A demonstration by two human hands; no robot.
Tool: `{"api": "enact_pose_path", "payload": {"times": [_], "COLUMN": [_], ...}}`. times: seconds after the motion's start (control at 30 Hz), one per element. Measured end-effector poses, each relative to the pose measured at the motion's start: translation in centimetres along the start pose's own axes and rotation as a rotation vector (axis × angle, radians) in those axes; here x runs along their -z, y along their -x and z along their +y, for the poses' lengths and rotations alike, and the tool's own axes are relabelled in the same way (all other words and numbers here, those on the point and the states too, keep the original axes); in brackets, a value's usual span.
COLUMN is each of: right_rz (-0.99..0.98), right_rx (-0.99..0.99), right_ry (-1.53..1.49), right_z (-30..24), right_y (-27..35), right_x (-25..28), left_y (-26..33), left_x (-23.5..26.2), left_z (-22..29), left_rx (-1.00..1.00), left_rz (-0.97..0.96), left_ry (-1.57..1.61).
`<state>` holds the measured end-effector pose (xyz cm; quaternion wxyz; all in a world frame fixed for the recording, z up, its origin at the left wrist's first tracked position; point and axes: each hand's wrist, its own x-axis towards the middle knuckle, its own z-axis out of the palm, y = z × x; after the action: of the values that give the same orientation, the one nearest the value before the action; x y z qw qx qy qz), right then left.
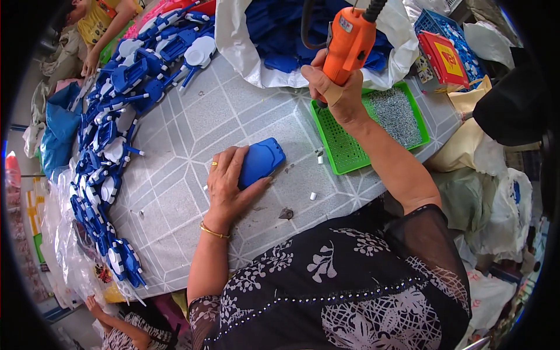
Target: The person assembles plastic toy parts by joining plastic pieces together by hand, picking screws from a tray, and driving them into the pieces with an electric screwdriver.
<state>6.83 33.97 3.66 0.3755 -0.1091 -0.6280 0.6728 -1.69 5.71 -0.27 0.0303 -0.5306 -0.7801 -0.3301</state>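
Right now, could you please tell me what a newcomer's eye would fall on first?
Most likely the orange power tool in the right hand, near the green tray. Next, perhaps, the heap of blue-and-white plastic pieces curving along the left side of the table, then the blue piece in the left hand near the middle.

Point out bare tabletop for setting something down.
Mostly bare: the tabletop between the left hand and the blue-and-white plastic assemblies, up to the white sack. Crowded: left, under those assemblies; right, under the green basket.
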Motion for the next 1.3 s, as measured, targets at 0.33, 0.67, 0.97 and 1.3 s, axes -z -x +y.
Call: {"api": "enact_pose_path", "payload": {"times": [0.33, 0.67, 0.97, 1.3], "right_rz": [-0.010, -0.032, -0.257, -0.247], "right_rx": [0.008, -0.005, -0.101, -0.107], "right_ry": [-0.015, -0.192, -0.163, -0.175], "right_z": [0.1, -4.6, -4.4, -2.9], "right_y": [-0.1, 0.7, 3.0, 3.4], "right_x": [0.4, -1.3, -6.5, -6.9], "left_y": [-0.1, 0.0, -0.4, -0.1], "left_x": [-0.1, 0.1, 0.3, 0.2], "left_z": [0.4, 0.4, 0.6, 0.1], "left_rx": [-0.009, -0.003, 0.002, -0.011], "left_rz": [-0.012, -0.034, -0.020, -0.025], "left_ry": [-0.042, -0.064, -0.062, -0.057]}}
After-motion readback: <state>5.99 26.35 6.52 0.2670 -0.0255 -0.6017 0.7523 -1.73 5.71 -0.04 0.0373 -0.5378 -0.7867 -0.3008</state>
